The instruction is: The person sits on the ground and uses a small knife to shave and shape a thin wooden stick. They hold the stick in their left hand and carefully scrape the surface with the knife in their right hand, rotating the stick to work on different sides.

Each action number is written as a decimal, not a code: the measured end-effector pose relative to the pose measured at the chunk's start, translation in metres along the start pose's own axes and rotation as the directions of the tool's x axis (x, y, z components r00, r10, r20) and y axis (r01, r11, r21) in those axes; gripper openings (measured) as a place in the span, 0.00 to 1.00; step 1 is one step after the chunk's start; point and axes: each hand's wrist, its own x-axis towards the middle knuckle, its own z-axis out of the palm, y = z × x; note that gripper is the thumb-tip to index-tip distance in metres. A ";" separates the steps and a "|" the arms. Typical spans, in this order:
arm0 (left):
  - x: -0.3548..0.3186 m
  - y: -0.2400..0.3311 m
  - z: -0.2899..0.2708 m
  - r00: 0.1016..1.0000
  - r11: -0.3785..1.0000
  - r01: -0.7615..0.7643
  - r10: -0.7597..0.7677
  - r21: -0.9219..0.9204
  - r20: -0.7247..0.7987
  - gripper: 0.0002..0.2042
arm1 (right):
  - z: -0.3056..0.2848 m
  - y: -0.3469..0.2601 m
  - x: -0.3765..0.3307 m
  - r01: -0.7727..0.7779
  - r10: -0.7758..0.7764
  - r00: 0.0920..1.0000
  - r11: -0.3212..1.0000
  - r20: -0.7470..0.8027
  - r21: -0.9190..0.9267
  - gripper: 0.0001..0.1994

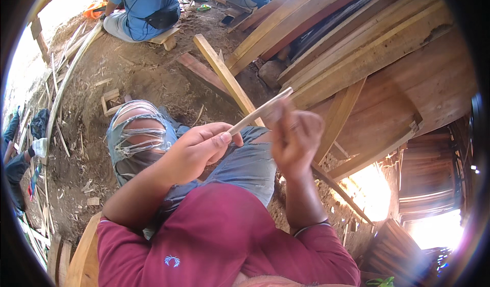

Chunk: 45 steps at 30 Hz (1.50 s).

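A slim, pale wooden stick (255, 114) slants up and to the right in front of my chest, above my lap. My left hand (201, 146) is closed around its lower end, the thumb lying along the top. Beside the stick's upper end is my right hand (297, 139), raised and blurred at the fingertips. Its fingers are curled together; whether they hold a small thing or touch the stick is hidden by the blur. Below the hands are my legs in ripped blue jeans (229, 159).
Long planks (372, 37) are stacked at the far right, over a broad wooden panel (377, 118). A squared beam (224, 75) slants behind the stick. Ahead sits a person in a blue shirt (145, 6); others are partly visible. Thin strips (58, 98) litter the dirt floor (148, 67) at left.
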 end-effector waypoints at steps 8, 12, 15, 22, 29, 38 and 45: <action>-0.004 -0.005 0.005 0.996 0.996 -0.052 0.057 0.077 -0.068 0.16 | -0.004 -0.016 0.003 0.045 -0.057 0.996 0.985 0.065 0.165 0.23; 0.000 0.002 0.012 0.983 0.901 -0.097 0.154 0.423 -0.102 0.15 | -0.002 0.004 -0.006 -0.136 0.136 0.991 0.991 0.001 -0.001 0.23; -0.003 -0.003 0.015 0.944 0.791 -0.186 0.309 0.583 -0.117 0.13 | -0.006 -0.031 -0.007 0.074 -0.098 0.992 0.962 0.079 0.261 0.25; -0.001 -0.008 0.013 0.915 0.669 -0.246 0.399 0.701 -0.059 0.12 | -0.006 -0.028 -0.003 -0.015 0.003 0.998 0.975 0.058 0.220 0.27; 0.001 -0.007 0.013 0.834 0.311 -0.246 0.551 0.918 0.036 0.09 | 0.003 0.005 -0.001 -0.172 0.172 0.985 0.974 0.015 0.145 0.26; 0.004 -0.012 0.012 0.754 0.054 -0.209 0.645 0.976 0.126 0.13 | 0.007 -0.005 -0.005 -0.151 0.152 0.988 0.984 -0.002 0.094 0.25; 0.002 -0.007 0.015 0.759 0.001 -0.166 0.638 0.986 0.128 0.11 | 0.009 -0.002 -0.006 -0.100 0.098 0.995 0.988 0.017 0.122 0.27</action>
